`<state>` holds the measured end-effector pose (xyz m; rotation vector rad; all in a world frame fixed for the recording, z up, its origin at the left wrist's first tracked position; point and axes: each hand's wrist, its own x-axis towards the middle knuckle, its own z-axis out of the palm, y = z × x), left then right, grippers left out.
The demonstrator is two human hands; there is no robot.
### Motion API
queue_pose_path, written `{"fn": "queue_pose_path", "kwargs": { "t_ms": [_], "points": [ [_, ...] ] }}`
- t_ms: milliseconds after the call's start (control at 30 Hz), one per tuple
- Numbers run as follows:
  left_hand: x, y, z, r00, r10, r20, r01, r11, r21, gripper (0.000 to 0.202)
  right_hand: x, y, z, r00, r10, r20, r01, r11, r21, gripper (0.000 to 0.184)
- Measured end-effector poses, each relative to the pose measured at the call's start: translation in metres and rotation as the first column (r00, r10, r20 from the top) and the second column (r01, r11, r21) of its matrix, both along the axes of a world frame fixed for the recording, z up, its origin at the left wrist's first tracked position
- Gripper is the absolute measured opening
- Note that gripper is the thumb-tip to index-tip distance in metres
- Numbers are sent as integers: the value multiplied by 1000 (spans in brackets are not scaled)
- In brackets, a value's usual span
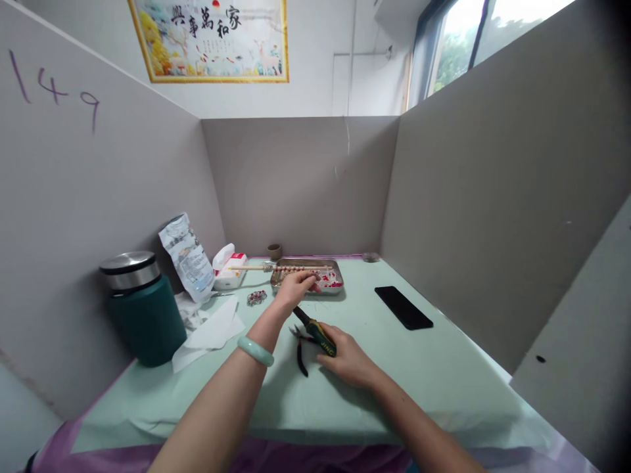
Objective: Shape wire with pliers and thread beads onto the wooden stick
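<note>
My left hand [297,287], with a pale green bangle [255,351] on its wrist, reaches over the near edge of a metal tray [340,270]. Its fingers are drawn together; what they hold, if anything, is too small to make out. Red and clear beads [331,278] lie in the tray. A wooden stick [249,267] wound with a beaded strand rests across it. My right hand [349,355] is closed around a dark green tool handle [320,336] with yellow lettering, its black end pointing toward my left wrist. Beneath lie small black-handled pliers [301,358], spread apart.
A beaded piece [256,298] lies left of the tray. White paper [211,332], a tissue pack [230,272], a foil pouch [187,257] and a green thermos [145,315] stand at left. A black phone [403,307] lies right. Grey partitions [300,184] enclose the table.
</note>
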<state>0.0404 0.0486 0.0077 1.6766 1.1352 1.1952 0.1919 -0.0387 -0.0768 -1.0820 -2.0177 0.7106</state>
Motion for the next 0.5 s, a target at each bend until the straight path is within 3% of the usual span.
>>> {"fn": "queue_pose_path", "kwargs": {
  "t_ms": [100,267,400,500],
  "points": [
    [-9,4,-4,978,-6,210,29,994,-108,18,5,-1,2,996,-60,64,59,998,18,60],
    [-13,8,-13,859,50,509,61,978,-200,14,24,-7,15,945,-183,272,160,982,102,63],
    [0,1,-16,789,22,614,132,970,-205,14,33,-17,27,860,-236,454,183,970,158,63],
    [8,-4,-15,750,15,661,157,967,-200,13,35,-24,36,841,-227,491,195,974,116,63]
  ]
}}
